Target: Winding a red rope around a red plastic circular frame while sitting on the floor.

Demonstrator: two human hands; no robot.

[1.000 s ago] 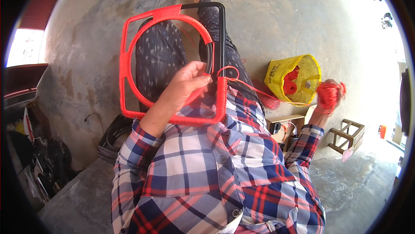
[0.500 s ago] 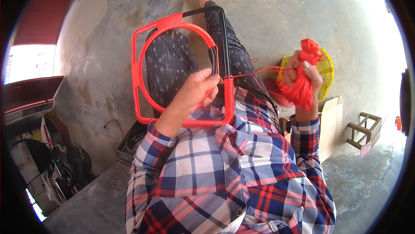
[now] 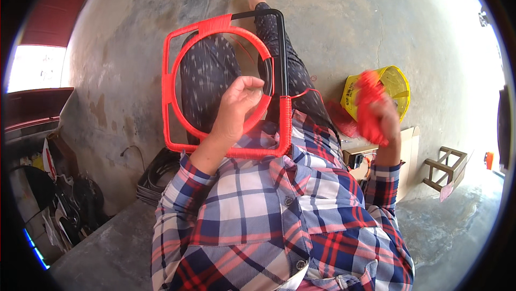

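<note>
Bare, stained concrete floor (image 3: 344,27) is filling the head view, curving toward the rim of the fisheye picture, as a seated person in a red, white and blue plaid shirt (image 3: 269,216) is working over outstretched legs in dark patterned trousers (image 3: 209,76).

Resting on the lap and tilted up toward the camera, a square metal frame (image 3: 226,89) with a round ring inside it is mostly covered in red cord wrapping, while part of its top bar and right bar is showing bare black. The person's left hand (image 3: 236,105) is lying across the ring, its fingers (image 3: 252,84) curling around the ring's right side, beside the black upright bar.

Out to the person's right, well apart from the frame, the right hand (image 3: 384,116) is clenching a bundle of red cord (image 3: 368,105), blurred in the picture. A thin red strand (image 3: 309,93) is running from the frame's right bar toward that bundle.

Just behind the bundle, a yellow basket (image 3: 395,84) is sitting on the floor, with a cardboard box (image 3: 408,151) below it and a small wooden stool (image 3: 443,167) standing further right.
</note>
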